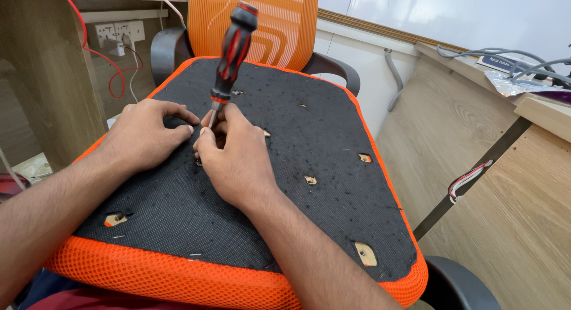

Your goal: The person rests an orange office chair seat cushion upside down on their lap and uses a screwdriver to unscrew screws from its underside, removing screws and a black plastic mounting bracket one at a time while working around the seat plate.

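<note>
One chair, one tool, two hands

One red-and-black-handled screwdriver (234, 48), two bare hands (146, 134) (235, 158), one upturned orange mesh chair seat (178, 277), two black plastic armrests (166, 54) (461, 283), one white double wall socket (121, 32).

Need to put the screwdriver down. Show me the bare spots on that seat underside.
The black fabric is bare right of the right hand, between the small hole and the orange rim. Another bare patch lies between the forearms, near the front edge. It is crowded around the screwdriver, where the left hand also rests.
</note>
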